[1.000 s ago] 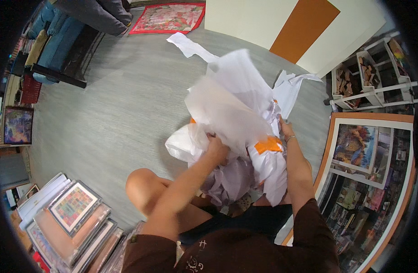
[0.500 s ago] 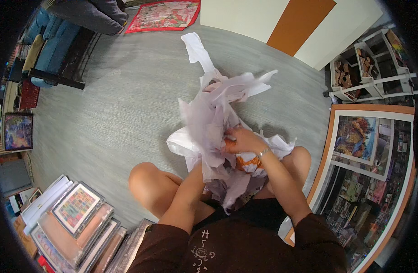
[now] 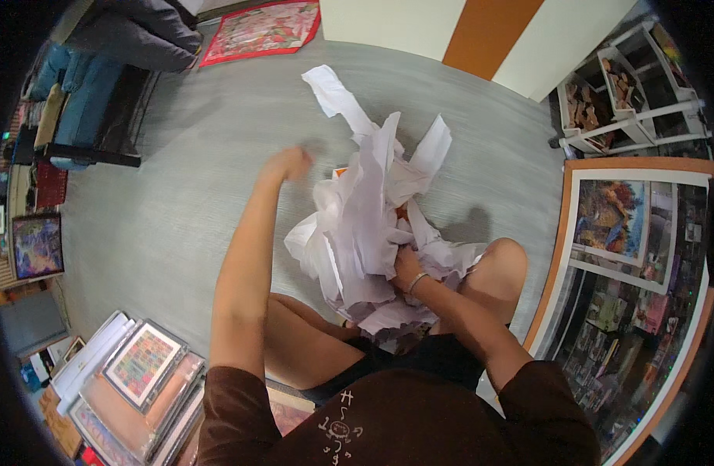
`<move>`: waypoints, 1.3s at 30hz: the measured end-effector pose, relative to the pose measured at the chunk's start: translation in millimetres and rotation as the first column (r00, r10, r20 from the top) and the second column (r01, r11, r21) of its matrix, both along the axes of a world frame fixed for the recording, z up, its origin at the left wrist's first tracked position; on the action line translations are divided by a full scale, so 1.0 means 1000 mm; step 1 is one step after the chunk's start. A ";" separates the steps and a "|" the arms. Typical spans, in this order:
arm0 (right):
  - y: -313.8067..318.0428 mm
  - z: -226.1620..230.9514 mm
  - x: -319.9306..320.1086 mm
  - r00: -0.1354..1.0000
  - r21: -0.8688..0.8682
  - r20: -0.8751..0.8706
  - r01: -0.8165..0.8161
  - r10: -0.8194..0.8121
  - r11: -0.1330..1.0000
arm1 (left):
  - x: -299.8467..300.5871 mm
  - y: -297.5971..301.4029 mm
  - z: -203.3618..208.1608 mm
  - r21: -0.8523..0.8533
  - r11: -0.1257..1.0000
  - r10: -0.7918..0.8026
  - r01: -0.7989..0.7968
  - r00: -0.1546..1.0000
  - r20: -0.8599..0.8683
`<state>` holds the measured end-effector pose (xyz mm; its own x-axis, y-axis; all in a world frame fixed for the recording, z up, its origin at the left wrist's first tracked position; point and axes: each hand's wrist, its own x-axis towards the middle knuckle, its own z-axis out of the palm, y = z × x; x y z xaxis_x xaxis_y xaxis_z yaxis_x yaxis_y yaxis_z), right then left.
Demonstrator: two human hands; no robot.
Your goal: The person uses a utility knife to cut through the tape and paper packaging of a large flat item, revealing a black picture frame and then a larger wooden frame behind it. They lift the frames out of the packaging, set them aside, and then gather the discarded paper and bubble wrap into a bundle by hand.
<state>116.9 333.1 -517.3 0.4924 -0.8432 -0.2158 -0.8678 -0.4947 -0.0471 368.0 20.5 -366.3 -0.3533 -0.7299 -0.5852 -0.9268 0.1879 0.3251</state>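
A loose heap of crumpled white sheets (image 3: 357, 225) lies on the floor and against my crossed legs; whether they are paper or thin plastic I cannot tell. Small orange patches show between the folds. My right hand (image 3: 407, 268) is at the heap's right side, its fingers curled into the sheets and partly hidden. To the upper left of the pile, my left hand (image 3: 295, 163) is raised apart from it with the arm stretched out. Motion smears its fingers, and nothing can be made out in it.
A large framed picture (image 3: 562, 256) stands at right, below a white rack (image 3: 636, 120) holding trays of brown pieces. At lower left are stacked frames and wrapped pictures (image 3: 143, 365). A blue seat (image 3: 108, 93) and a red-edged mat (image 3: 260, 31) are farther off.
My left hand has come out of the sheets and swung up and left. My right hand has shifted slightly down, and the sheets have sunk and spread differently, covering the larger orange part.
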 end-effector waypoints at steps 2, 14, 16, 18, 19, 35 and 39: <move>-0.004 -0.005 0.003 0.998 -0.136 -0.026 -0.061 0.058 0.989 | -0.022 -0.029 -0.022 -0.221 0.872 0.359 -0.436 0.879 -0.314; 0.008 -0.067 -0.011 0.889 0.477 0.083 0.362 -0.451 0.801 | -0.196 0.113 -0.092 -0.163 0.893 -0.399 0.419 0.906 0.138; 0.006 -0.060 -0.011 0.938 0.306 0.052 0.313 -0.344 0.899 | -0.174 0.128 -0.082 -0.253 0.889 -0.391 0.382 0.920 0.015; -0.003 -0.043 -0.011 0.955 0.352 -0.015 0.281 -0.295 0.893 | -0.152 0.149 -0.082 -0.404 0.835 -0.423 0.373 0.905 -0.039; -0.011 -0.031 -0.013 0.955 0.456 -0.017 0.271 -0.296 0.848 | -0.144 0.162 -0.086 -0.485 0.782 -0.460 0.392 0.888 -0.025; -0.117 0.010 -0.107 0.776 0.148 0.417 0.456 -0.474 0.878 | -0.103 0.226 -0.138 -0.451 0.662 -0.512 0.598 0.801 0.310; -0.119 0.030 -0.011 0.778 0.247 0.449 0.365 -0.440 0.898 | -0.100 0.229 -0.149 -0.450 0.755 -0.452 0.478 0.875 0.170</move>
